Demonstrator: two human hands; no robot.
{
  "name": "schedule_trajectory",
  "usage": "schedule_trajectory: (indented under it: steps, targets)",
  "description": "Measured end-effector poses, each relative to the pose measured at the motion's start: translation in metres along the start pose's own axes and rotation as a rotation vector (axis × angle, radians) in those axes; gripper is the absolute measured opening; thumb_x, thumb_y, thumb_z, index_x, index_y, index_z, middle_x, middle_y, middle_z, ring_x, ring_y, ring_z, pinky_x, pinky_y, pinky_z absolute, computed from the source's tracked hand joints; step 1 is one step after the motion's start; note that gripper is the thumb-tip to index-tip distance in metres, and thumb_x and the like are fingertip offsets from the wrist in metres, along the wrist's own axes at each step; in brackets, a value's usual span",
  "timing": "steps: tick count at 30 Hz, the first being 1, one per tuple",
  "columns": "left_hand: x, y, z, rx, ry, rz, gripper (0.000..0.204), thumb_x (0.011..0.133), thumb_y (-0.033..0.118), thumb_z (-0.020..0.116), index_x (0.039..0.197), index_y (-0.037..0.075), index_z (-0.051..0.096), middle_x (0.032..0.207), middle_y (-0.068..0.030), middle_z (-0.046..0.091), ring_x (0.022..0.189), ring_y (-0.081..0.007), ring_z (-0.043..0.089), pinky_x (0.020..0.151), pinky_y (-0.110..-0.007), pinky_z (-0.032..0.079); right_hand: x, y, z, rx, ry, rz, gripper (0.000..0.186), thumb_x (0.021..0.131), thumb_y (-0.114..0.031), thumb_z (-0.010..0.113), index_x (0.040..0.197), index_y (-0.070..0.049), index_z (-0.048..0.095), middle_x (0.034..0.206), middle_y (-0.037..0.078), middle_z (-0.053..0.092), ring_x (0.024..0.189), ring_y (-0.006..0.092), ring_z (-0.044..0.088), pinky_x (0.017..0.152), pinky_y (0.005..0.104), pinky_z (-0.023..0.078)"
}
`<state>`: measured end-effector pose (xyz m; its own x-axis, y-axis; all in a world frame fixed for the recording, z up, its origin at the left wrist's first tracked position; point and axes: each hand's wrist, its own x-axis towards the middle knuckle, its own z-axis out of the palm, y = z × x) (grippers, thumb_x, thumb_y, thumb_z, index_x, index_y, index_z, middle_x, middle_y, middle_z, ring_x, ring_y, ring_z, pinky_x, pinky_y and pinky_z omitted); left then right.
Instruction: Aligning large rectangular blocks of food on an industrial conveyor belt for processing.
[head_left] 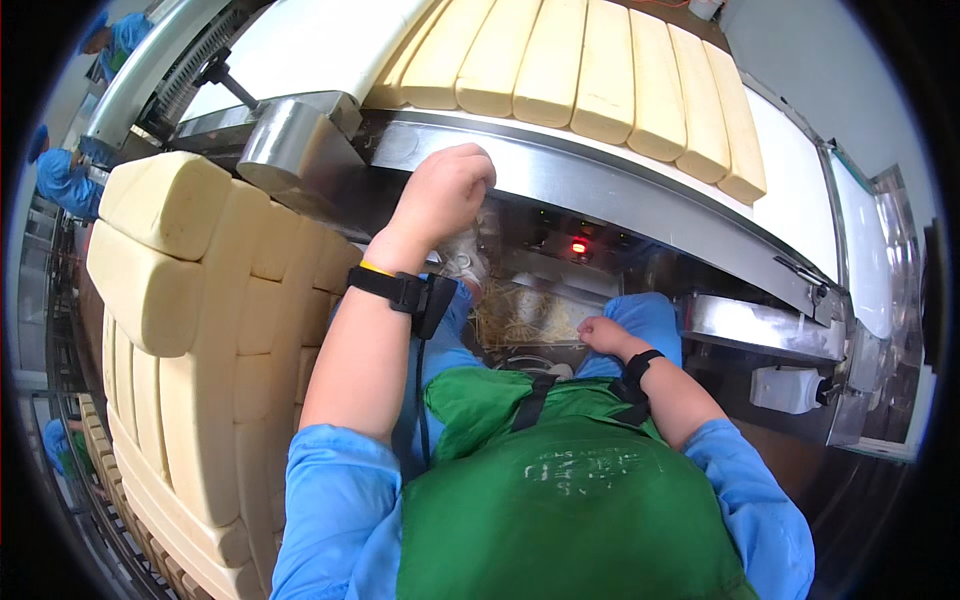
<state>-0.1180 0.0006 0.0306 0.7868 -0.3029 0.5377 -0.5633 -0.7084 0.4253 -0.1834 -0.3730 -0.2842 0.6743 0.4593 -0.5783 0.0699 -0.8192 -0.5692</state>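
Note:
My left hand [448,190] is raised just in front of the steel edge [560,190] of a conveyor, with its fingers curled closed; whatever they may hold is hidden. My right hand [603,333] is low by my blue-clad right knee [640,318], fingers curled, with their contents, if any, out of sight. A row of long pale yellow blocks [543,60] lies on the white belt [790,180] beyond my left hand. Below that hand, a tray with pale scraps [510,310] sits under the machine, near a lit red indicator [579,247].
More blocks [200,360] are stacked high at my left, close to my arm. A steel roller housing [290,150] juts out at the upper left. Two co-workers in blue [65,185] stand at the far left. A white plastic container [785,388] is at the right.

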Motion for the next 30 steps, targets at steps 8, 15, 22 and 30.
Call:
schedule_trajectory:
  steps: [8, 15, 22, 30]
  targets:
    - [-0.001, -0.002, 0.000, 0.017, -0.046, -0.028, 0.007, 0.081, 0.000, 0.059, 0.079, 0.004, 0.065, 0.087, -0.0138, 0.066, 0.086, -0.0380, 0.064, 0.077, -0.047, 0.053, 0.001, -0.005, 0.001, 0.025, -0.037, 0.072, 0.027, 0.088, -0.025, 0.066, 0.107, -0.008, 0.074, 0.102, 0.014, 0.075, 0.096, 0.0315, 0.071, 0.086, 0.0420, 0.056]
    - [0.000, -0.002, 0.000, 0.023, -0.062, -0.031, 0.007, 0.081, 0.000, 0.058, 0.079, 0.003, 0.064, 0.087, -0.0143, 0.066, 0.087, -0.0386, 0.064, 0.077, -0.048, 0.052, -0.001, -0.012, -0.004, 0.012, -0.039, 0.055, 0.030, 0.088, -0.025, 0.066, 0.111, -0.007, 0.073, 0.103, 0.013, 0.076, 0.096, 0.0294, 0.072, 0.087, 0.0401, 0.056]
    - [-0.001, -0.004, 0.001, 0.017, -0.056, -0.020, 0.007, 0.081, 0.000, 0.058, 0.079, 0.003, 0.064, 0.088, -0.0147, 0.066, 0.087, -0.0388, 0.064, 0.078, -0.047, 0.053, -0.005, -0.013, -0.006, 0.017, -0.028, 0.074, 0.029, 0.088, -0.027, 0.064, 0.109, -0.010, 0.074, 0.107, 0.013, 0.075, 0.102, 0.0317, 0.070, 0.090, 0.0411, 0.055]
    - [0.000, -0.001, 0.001, 0.031, -0.040, -0.026, 0.007, 0.084, 0.002, 0.059, 0.081, 0.003, 0.065, 0.090, -0.0142, 0.067, 0.090, -0.0378, 0.065, 0.080, -0.046, 0.053, -0.001, -0.011, -0.004, -0.042, -0.045, 0.079, 0.031, 0.088, -0.029, 0.063, 0.112, -0.013, 0.075, 0.112, 0.013, 0.075, 0.106, 0.0319, 0.070, 0.093, 0.0416, 0.055]
